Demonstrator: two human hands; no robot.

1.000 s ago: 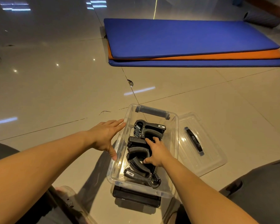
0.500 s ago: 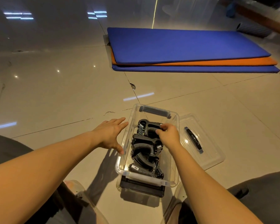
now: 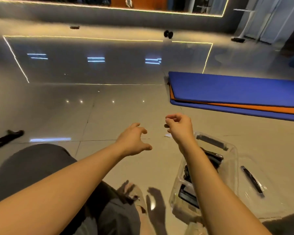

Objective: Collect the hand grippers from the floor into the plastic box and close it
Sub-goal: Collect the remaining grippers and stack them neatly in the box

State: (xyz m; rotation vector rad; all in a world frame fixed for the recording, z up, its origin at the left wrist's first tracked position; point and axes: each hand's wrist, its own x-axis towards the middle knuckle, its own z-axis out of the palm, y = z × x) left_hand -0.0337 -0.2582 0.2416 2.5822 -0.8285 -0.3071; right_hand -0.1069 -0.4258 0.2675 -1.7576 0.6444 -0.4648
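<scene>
Right hand (image 3: 178,128) empty, lifted out of plastic box (image 3: 232,150), left hand (image 3: 134,139) raised

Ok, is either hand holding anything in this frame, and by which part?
Nothing is held: the left hand and the right hand are both empty in the air, fingers loosely curled.

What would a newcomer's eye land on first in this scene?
Two bare arms reach forward through the middle, left hand spread, right hand loosely curled, above the glossy floor. Stacked blue and orange mats lie at right; at lower right the clear plastic box stands open with black hand grippers inside. A stray gripper lies on the floor far left.
</scene>
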